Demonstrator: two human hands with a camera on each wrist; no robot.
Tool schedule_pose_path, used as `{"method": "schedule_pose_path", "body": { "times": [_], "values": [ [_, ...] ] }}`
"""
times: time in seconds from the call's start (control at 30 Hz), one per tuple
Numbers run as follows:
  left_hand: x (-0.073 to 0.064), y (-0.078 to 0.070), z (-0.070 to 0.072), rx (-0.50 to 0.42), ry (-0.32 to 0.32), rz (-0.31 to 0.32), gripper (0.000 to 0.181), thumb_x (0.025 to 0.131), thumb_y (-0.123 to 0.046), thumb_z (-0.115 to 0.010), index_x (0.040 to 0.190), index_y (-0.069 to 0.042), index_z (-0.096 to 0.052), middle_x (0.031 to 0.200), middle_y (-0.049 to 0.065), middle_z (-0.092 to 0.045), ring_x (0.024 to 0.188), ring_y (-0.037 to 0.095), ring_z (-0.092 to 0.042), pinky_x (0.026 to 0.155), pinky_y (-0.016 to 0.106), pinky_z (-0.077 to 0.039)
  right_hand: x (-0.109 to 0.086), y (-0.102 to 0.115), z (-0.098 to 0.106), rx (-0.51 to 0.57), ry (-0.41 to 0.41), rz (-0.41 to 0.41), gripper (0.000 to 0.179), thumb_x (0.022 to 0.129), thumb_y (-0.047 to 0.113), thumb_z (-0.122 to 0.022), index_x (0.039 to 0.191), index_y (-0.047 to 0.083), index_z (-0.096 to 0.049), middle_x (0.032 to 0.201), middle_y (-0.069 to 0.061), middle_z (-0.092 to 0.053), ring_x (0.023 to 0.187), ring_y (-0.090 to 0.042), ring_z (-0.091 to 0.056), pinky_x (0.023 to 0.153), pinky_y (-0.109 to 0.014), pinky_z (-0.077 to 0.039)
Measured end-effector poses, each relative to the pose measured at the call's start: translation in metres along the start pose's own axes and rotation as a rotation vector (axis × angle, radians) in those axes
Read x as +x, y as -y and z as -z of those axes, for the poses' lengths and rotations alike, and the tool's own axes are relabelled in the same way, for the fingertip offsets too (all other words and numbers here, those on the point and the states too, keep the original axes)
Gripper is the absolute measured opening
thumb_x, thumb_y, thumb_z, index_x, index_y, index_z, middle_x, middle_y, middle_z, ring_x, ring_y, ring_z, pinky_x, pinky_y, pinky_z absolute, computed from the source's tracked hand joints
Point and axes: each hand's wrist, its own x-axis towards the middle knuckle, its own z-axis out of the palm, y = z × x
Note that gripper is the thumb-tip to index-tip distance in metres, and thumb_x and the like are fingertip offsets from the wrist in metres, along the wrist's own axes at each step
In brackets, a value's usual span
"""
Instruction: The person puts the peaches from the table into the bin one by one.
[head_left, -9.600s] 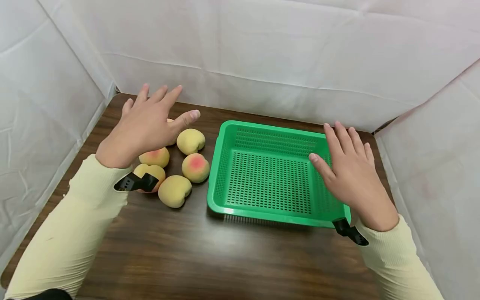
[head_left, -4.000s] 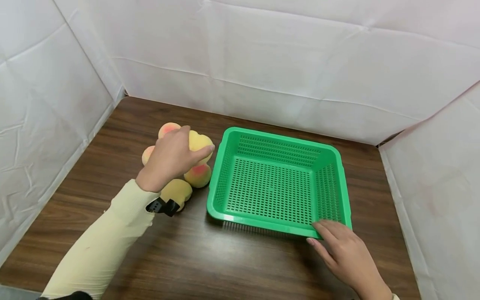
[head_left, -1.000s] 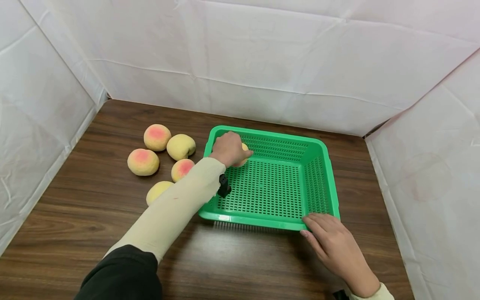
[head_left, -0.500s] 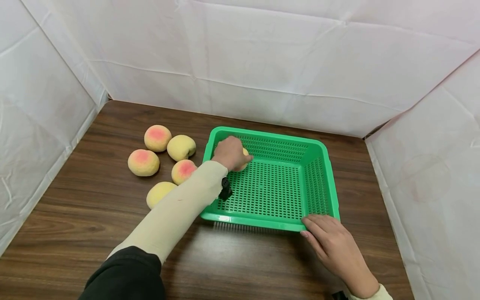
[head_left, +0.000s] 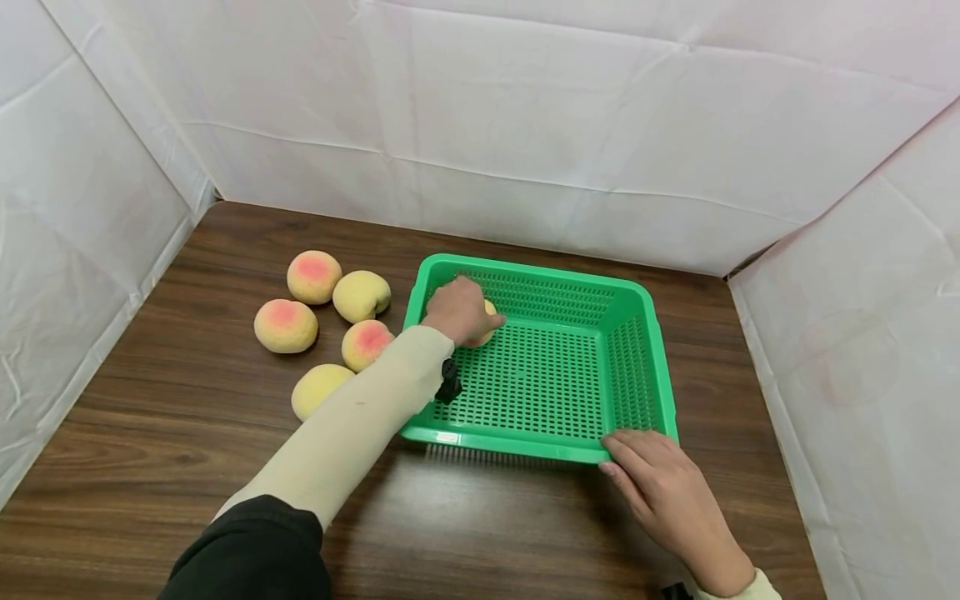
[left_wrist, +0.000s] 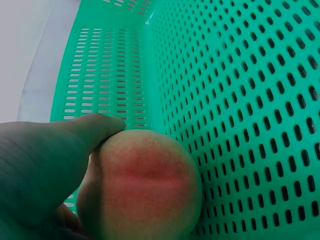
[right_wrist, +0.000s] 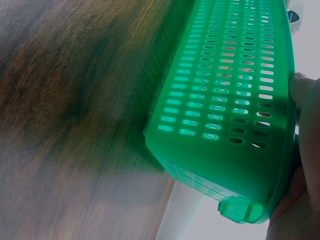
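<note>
My left hand (head_left: 457, 308) is down inside the green plastic basket (head_left: 543, 447), at its back left corner. It holds a peach (head_left: 490, 307), mostly covered by the hand in the head view. Up close in the left wrist view, the peach (left_wrist: 147, 187) shows a red blush, with the thumb curved against its side. The peach sits low, by the perforated floor of the basket. At the basket's front right corner, my right hand (head_left: 667, 492) grips the rim, fingers over the top and thumb outside. The right wrist view shows the basket's outer wall (right_wrist: 215, 115).
Several peaches lie on the dark wooden table (head_left: 465, 533) left of the basket, among them a blushed peach (head_left: 286, 326) and a yellow peach (head_left: 362, 296). The left sleeve (head_left: 360, 417) passes over the basket's left rim. White cloth walls (head_left: 480, 125) enclose the table.
Earlier both hands hovered with spread fingers. The left hand took a peach from the group and carried it right into the basket; the right hand came down onto the rim. The last second shows barely any movement.
</note>
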Motion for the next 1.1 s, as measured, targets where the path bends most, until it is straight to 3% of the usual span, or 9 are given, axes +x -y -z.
{"method": "schedule_pose_path", "body": {
  "times": [0.07,0.1,0.17,0.4,0.63,1.1],
  "values": [
    [0.0,0.0,-0.001,0.011,-0.004,0.009,0.066,0.1,-0.059,-0.061,0.127,0.001,-0.068,0.11,0.015,-0.072,0.061,0.016,-0.061,0.047,0.027,-0.043,0.0,0.0,-0.001,0.002,0.0,-0.002,0.034,0.107,0.034,-0.058,0.118,0.007,-0.076,0.117,-0.007,-0.076,0.11,-0.028,-0.071,0.102,-0.048,-0.05],
    [-0.001,-0.001,-0.002,0.02,-0.007,0.017,0.075,0.1,-0.059,-0.06,0.141,0.003,-0.059,0.126,0.018,-0.069,0.064,0.018,-0.063,0.048,0.028,-0.044,0.0,0.0,-0.001,0.004,0.001,-0.004,0.033,0.107,0.033,-0.059,0.118,0.008,-0.076,0.117,-0.007,-0.076,0.11,-0.028,-0.071,0.102,-0.048,-0.05],
    [-0.003,-0.002,-0.004,0.029,-0.018,0.032,0.088,0.101,-0.06,-0.058,0.156,0.006,-0.04,0.142,0.021,-0.061,0.074,0.021,-0.068,0.051,0.03,-0.048,0.0,0.0,-0.002,0.006,-0.003,-0.004,0.032,0.106,0.033,-0.059,0.118,0.008,-0.076,0.117,-0.006,-0.076,0.11,-0.028,-0.071,0.101,-0.048,-0.05],
    [-0.009,-0.006,-0.01,0.08,-0.056,0.066,0.089,0.1,-0.063,-0.057,0.153,0.006,-0.04,0.131,0.021,-0.064,0.103,0.03,-0.07,0.076,0.041,-0.063,0.0,0.001,-0.003,0.002,-0.021,0.007,0.031,0.107,0.033,-0.059,0.117,0.009,-0.076,0.116,-0.006,-0.076,0.109,-0.027,-0.071,0.099,-0.048,-0.051],
    [-0.011,-0.01,-0.01,0.152,-0.083,0.052,0.089,0.099,-0.065,-0.057,0.152,0.006,-0.043,0.128,0.022,-0.066,0.099,0.031,-0.072,0.075,0.041,-0.063,-0.001,0.001,-0.002,0.007,-0.005,-0.014,0.027,0.102,0.028,-0.066,0.118,0.009,-0.076,0.117,-0.006,-0.076,0.111,-0.027,-0.07,0.101,-0.049,-0.05],
    [-0.015,-0.013,-0.005,0.206,-0.128,0.048,0.084,0.1,-0.064,-0.057,0.155,-0.001,-0.044,0.13,0.024,-0.061,0.113,0.038,-0.066,0.082,0.045,-0.062,-0.001,0.001,-0.003,0.005,-0.024,-0.01,0.031,0.107,0.032,-0.059,0.116,0.008,-0.076,0.116,-0.007,-0.077,0.111,-0.029,-0.071,0.102,-0.048,-0.048]
  ]
}}
